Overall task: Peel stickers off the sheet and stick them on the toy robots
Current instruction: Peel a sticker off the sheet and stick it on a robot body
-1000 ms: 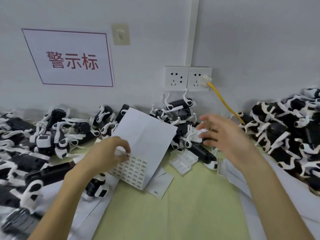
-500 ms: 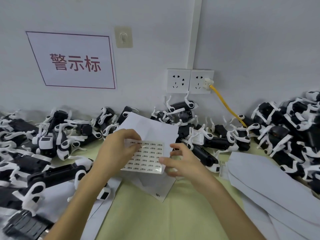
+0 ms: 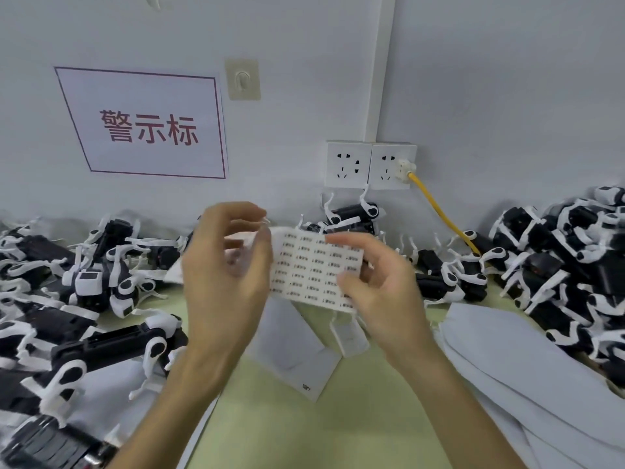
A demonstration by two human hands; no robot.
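A sticker sheet (image 3: 311,269) with rows of small printed labels is held up in front of me over the table. My left hand (image 3: 226,265) is blurred, its thumb and curled fingers at the sheet's left edge. My right hand (image 3: 375,289) pinches the sheet's right edge, thumb on the printed face. Black-and-white toy robots lie in heaps at the left (image 3: 84,282), by the wall behind the sheet (image 3: 351,214) and at the right (image 3: 558,262). Neither hand touches a robot.
White paper sheets (image 3: 527,370) are stacked at the right, and a folded white paper (image 3: 291,350) lies under my hands on the pale green table (image 3: 304,428). A yellow cable (image 3: 443,214) runs from the wall socket (image 3: 392,164) down into the robots.
The sheet was lifted off the table and turned print side toward me. My right hand came back from the robots and took its right edge; both hands rose higher.
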